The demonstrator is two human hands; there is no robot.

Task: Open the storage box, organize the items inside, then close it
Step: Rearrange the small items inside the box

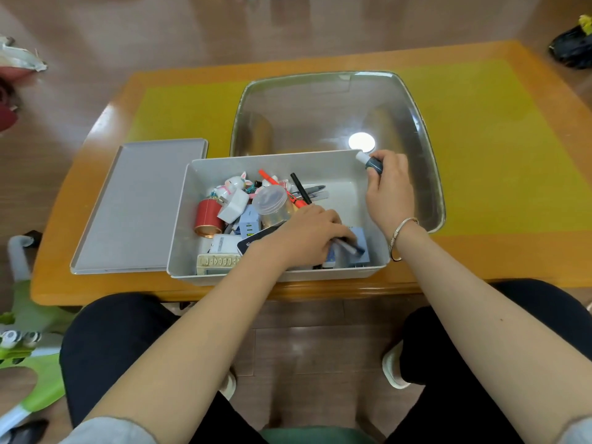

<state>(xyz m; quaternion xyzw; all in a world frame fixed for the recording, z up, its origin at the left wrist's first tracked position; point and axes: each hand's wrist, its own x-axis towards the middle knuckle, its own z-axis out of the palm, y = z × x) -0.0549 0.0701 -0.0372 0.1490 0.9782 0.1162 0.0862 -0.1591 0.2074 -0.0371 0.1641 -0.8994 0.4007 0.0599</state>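
Storage box (320, 165), lid off: left hand (307, 235) grips pen (350, 248) inside; right hand (389, 184) pinches small bottle (371, 163).

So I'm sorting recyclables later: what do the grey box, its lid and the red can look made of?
The grey box and its lid look like matte moulded plastic, with smooth walls and rounded corners. The red can seems metal: its coppery rim shines, though the red body could be paper-wrapped.
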